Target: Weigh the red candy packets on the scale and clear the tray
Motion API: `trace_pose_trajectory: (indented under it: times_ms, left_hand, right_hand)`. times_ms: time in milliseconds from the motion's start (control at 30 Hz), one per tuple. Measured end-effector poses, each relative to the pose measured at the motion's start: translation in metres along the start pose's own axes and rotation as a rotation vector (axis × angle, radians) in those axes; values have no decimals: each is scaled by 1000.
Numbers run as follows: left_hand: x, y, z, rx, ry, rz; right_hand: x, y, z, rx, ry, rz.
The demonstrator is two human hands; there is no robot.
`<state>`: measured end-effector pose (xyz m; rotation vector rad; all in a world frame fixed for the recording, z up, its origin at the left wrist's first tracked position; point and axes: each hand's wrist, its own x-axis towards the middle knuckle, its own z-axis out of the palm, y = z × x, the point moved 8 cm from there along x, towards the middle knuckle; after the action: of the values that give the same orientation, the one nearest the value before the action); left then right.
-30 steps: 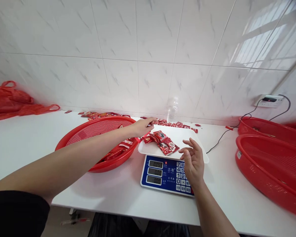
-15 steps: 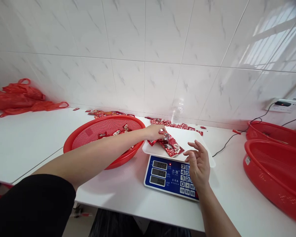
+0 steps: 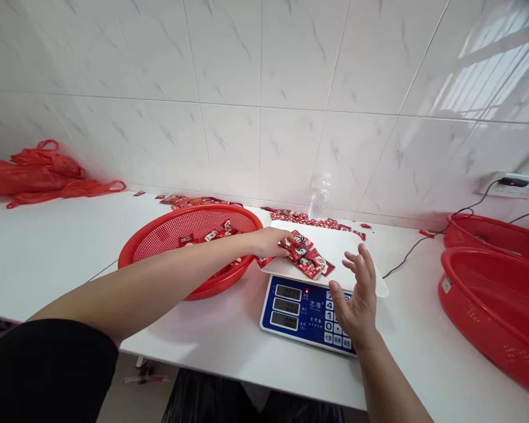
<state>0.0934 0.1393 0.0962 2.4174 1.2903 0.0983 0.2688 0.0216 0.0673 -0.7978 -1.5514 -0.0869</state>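
Several small red printed packets (image 3: pixel 308 257) lie in a loose pile on the white tray (image 3: pixel 352 235) of a blue-fronted digital scale (image 3: pixel 304 314). My left hand (image 3: pixel 271 242) reaches across to the tray's left side, its fingers curled at the edge of the pile. Another red packet (image 3: pixel 264 261) shows beneath that hand, at the tray's edge; the palm is hidden. My right hand (image 3: pixel 358 299) hovers over the scale's keypad and front right tray edge, fingers spread, holding nothing. Left of the scale, a red mesh basket (image 3: pixel 158 235) contains more packets, partly covered by my left forearm.
Loose red packets (image 3: pixel 308 220) lie along the wall, beside a clear bottle (image 3: pixel 320 200). Red plastic bags (image 3: pixel 39 176) rest at far left. More red baskets (image 3: pixel 476 311) stand on the right, with a black cable (image 3: pixel 405 255) running from a wall socket (image 3: pixel 511 185).
My left hand has drawn back slightly left from the pile's top. My right hand's fingers have spread and its thumb has moved outward. The view has shifted slightly.
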Motion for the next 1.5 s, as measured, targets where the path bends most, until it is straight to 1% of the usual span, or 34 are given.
trace_pose_trajectory:
  times_ms: [67, 167, 267, 400, 500, 667, 767, 833, 933, 1000, 1067, 1133, 1233, 1333, 1400, 1500]
  left_hand:
    - [-1, -2, 4, -27, -17, -10]
    - [-2, -5, 5, -34, -1, -42]
    - [-4, -5, 5, 21, -22, -58]
    - [-10, 0, 6, 103, -76, -5]
    - [-12, 0, 6, 134, -84, 27]
    - [-5, -7, 3, 146, -39, 32]
    - [0, -7, 0, 198, 28, 32]
    - [3, -8, 1, 211, 63, 0]
    - [7, -10, 8, 116, 67, -70]
    - [8, -10, 7, 10, 100, -93]
    - [8, -9, 2, -106, 156, -119]
    - [6, -10, -5, -257, 216, -177]
    - [3, -12, -14, -577, 290, -282]
    - [3, -11, -14, -870, 304, -370]
    - [4, -11, -12, -972, 305, -405]
    - [7, -13, -12, -996, 331, -430]
  right_hand:
    - [1, 0, 1, -53, -9, 0]
    - [2, -2, 9, -146, -97, -12]
    - [2, -5, 17, -243, -176, -48]
    - [-2, 0, 28, -324, -299, -11]
    - [-3, 5, 34, -319, -366, 33]
    - [-6, 10, 38, -282, -412, 73]
    - [-8, 13, 40, -249, -432, 86]
    - [-10, 13, 42, -228, -452, 80]
    - [-13, 8, 46, -207, -506, 40]
    - [-14, 2, 47, -189, -539, 0]
    - [-13, -2, 45, -162, -516, -27]
    - [-9, -2, 38, -122, -425, -14]
    - [-4, 5, 23, -75, -256, 72]
    - [-3, 12, 12, -63, -154, 150]
    - [-3, 14, 8, -56, -122, 170]
    - [-2, 14, 5, -49, -107, 185]
